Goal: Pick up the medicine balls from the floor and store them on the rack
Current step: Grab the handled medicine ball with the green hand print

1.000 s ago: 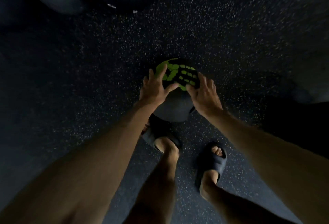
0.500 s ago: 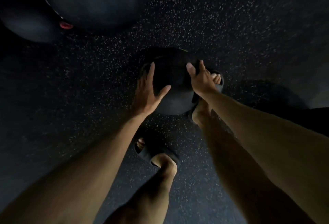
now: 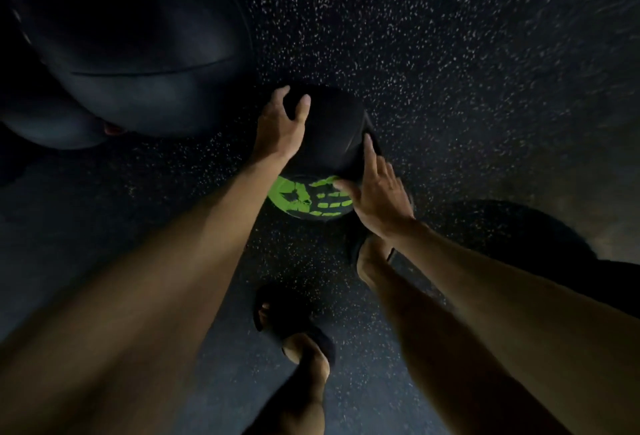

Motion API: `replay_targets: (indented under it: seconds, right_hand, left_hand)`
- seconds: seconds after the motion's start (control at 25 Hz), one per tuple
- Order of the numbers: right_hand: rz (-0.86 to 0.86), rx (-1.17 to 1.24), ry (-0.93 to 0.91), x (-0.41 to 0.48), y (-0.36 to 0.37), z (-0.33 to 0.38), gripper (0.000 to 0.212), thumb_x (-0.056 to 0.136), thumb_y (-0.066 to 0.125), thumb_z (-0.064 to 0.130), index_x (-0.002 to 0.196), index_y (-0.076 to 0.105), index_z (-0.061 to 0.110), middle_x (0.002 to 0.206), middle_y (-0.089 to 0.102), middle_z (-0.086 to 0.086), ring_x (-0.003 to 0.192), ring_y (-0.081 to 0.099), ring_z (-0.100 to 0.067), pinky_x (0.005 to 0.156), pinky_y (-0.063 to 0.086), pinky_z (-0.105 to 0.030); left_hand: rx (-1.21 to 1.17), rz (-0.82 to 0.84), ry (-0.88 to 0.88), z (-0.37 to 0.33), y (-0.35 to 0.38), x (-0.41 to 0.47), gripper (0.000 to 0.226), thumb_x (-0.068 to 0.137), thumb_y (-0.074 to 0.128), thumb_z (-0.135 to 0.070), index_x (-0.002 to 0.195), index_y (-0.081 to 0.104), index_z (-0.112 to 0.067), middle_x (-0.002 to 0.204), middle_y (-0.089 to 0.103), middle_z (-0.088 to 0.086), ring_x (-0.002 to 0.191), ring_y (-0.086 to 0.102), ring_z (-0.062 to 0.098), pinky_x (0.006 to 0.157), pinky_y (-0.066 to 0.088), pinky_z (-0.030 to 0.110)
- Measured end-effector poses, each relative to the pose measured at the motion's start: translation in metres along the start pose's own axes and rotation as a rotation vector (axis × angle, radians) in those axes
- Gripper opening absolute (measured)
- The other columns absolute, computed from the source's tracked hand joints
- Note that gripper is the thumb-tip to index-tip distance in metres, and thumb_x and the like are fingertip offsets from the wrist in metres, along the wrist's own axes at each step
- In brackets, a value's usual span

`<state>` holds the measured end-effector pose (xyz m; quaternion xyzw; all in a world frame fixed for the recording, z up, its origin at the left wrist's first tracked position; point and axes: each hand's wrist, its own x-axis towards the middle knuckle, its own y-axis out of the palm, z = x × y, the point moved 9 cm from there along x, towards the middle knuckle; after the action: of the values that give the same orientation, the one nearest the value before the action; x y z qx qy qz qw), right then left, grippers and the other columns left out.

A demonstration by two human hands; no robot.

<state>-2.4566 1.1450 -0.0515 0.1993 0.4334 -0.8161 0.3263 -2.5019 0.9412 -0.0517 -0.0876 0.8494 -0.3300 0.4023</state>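
Underfoot, a dark rubber gym floor flecked with pale specks fills nearly the whole view, dim all over and blurred toward the right edge. At upper left sits a very large black rounded ball with a curved seam, cut off by the frame; a second dark rounded shape bulges beneath it at the left edge, with a small reddish mark too faint to read. At far right a dark mound lies on the floor, its nature unclear in the gloom. At the centre is the black medicine ball with a bright green printed patch, the patch turned toward the camera on the near side; whether it rests on the floor or is just clear of it cannot be told. The left hand wraps its far left side, fingers curled over the top. The right hand presses flat against its right side, fingers spread wide, thumb on the green patch. Below, two bare legs in dark slide sandals stand apart, the right foot partly hidden behind the right forearm.
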Motion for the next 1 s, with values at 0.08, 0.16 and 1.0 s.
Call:
replay_targets:
  seconds: [0.08,0.16,1.0]
  right_hand:
    - [0.011,0.028,0.032,0.026,-0.019,-0.001,0.09,0.098,0.039,0.065,0.162,-0.001,0.017,0.15,0.039,-0.013,0.135,0.04,-0.031,0.106,0.041,-0.052]
    - [0.009,0.067,0.115,0.054,-0.038,-0.01,0.082,0.099,0.031,0.067,0.162,0.007,0.02,0.151,0.039,-0.015,0.137,0.039,-0.033,0.107,0.039,-0.052]
    - [-0.289,0.208,0.276,0.241,-0.159,0.093,0.072,0.099,0.045,0.059,0.156,0.028,0.018,0.155,0.034,-0.017,0.144,0.029,-0.036,0.118,0.029,-0.05]
  left_hand:
    - [0.053,-0.009,0.143,-0.009,-0.004,-0.007,0.059,0.103,0.045,-0.046,0.154,0.034,-0.019,0.159,0.032,0.012,0.144,0.032,0.027,0.117,0.029,0.04]
    - [0.17,-0.037,0.286,-0.014,0.002,-0.022,0.065,0.1,0.045,-0.051,0.156,0.03,-0.022,0.163,0.02,0.016,0.15,0.019,0.033,0.121,0.021,0.05]
    - [0.219,-0.054,0.431,-0.089,-0.074,0.104,0.063,0.101,0.047,-0.046,0.157,0.025,-0.029,0.161,0.023,0.017,0.144,0.029,0.037,0.112,0.036,0.052]
